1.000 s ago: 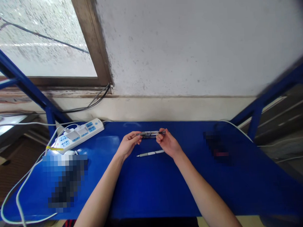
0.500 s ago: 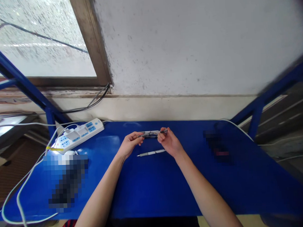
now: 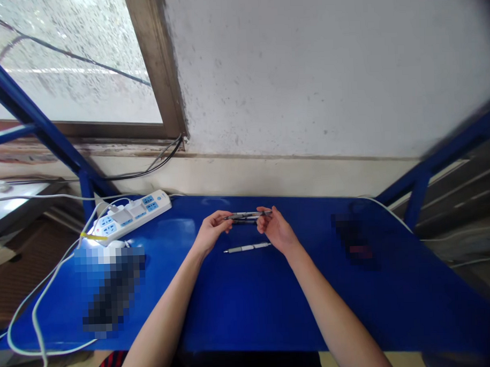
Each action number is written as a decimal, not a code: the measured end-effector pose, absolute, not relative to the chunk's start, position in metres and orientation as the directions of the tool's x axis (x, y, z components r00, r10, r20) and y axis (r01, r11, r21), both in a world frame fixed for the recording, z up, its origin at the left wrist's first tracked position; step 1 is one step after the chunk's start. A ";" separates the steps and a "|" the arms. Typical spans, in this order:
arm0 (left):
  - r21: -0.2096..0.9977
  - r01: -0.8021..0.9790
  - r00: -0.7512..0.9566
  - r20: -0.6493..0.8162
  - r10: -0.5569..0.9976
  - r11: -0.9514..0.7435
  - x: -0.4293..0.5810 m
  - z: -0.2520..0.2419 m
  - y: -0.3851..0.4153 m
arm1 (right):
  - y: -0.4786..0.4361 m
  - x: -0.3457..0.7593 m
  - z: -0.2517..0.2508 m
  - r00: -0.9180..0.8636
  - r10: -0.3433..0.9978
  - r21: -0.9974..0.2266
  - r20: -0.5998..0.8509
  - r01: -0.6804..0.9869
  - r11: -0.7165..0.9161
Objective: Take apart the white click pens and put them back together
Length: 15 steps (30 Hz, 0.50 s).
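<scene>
Over the middle of the blue table, my left hand (image 3: 210,232) and my right hand (image 3: 278,230) face each other. White-and-grey pens (image 3: 246,215) stretch between them, overlapping so that I cannot count them surely. My left thumb and fingers pinch the left ends, while the right fingers curl around the right ends. A darker strip just below, perhaps another pen or a shadow, is partly covered by the fingers. Nearer to me, a single white-and-grey pen (image 3: 247,248) lies flat on the table, its tip pointing left, its right end close under my right hand.
A white power strip (image 3: 159,201) with plugs and looping white cables (image 3: 36,319) occupies the table's left. Pixelated dark objects lie at left (image 3: 108,295) and right (image 3: 353,238). Blue metal frame bars (image 3: 416,196) rise at both ends; a wall (image 3: 306,95) closes the back.
The view has shifted slightly, moving the scene a little to the right. Both hands keep their hold on the pens, with the right fingers slightly changed in position. The lone pen stays on the table.
</scene>
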State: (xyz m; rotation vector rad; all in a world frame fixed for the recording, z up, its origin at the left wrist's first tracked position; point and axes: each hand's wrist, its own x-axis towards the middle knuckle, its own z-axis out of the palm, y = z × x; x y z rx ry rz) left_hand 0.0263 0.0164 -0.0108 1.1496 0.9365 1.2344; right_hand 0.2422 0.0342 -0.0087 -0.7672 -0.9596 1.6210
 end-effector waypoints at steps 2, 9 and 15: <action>0.993 -0.081 0.116 0.096 0.989 -0.086 0.025 -0.012 0.016 | 0.034 0.243 -0.011 -0.229 0.973 -0.934 -0.017 -0.344 -0.097; 0.901 0.335 0.165 0.232 0.959 -0.275 0.020 -0.016 0.017 | 0.035 0.253 -0.021 -0.074 0.977 -0.882 0.198 0.421 0.210; 0.781 0.516 0.255 0.253 0.934 -0.352 0.019 -0.018 0.017 | 0.038 0.259 -0.023 0.003 0.955 -0.751 0.296 0.619 0.230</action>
